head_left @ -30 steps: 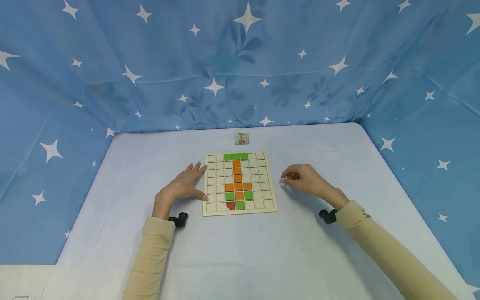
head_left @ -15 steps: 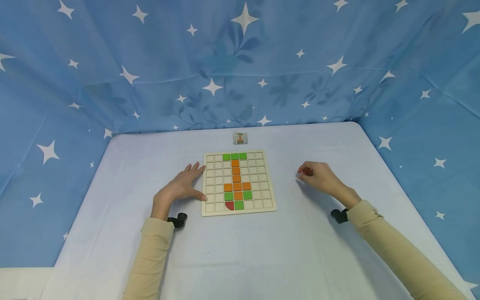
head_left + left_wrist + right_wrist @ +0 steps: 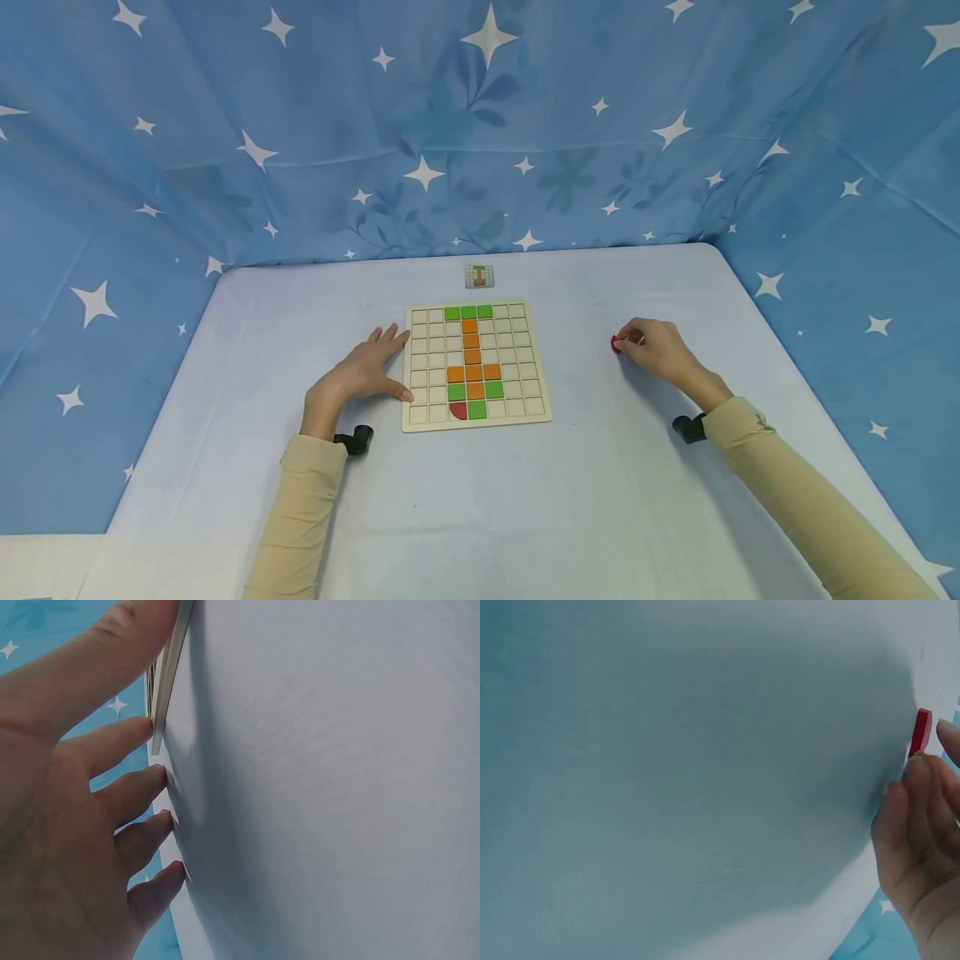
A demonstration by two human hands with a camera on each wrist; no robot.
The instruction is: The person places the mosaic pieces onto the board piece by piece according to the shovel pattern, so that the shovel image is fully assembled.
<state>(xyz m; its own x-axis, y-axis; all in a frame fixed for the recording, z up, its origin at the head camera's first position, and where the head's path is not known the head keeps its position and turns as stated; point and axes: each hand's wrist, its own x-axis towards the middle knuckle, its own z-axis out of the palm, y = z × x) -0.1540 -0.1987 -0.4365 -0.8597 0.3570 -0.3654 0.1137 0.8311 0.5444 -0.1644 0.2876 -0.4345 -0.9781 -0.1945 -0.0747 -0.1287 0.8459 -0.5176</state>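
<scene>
A pale gridded board lies on the table, with green tiles, orange tiles and one red quarter-round tile set in its squares. At the board's left edge rests my left hand, fingers spread, its thumb and a fingertip touching the rim. The left wrist view shows the board edge beside that thumb and forefinger. Away to the right of the board, my right hand pinches a small red tile between thumb and fingers. In the right wrist view this red tile appears edge-on at the fingertips.
Behind the board lies a small pattern card showing a grid with a coloured figure. A white cloth covers the table. Blue star-printed curtains hang at the back and sides. Each wrist wears a black camera.
My right hand has moved right, away from the board, and a red tile now shows at its fingertips. The left hand stays at the board's edge; the tiles there look the same.
</scene>
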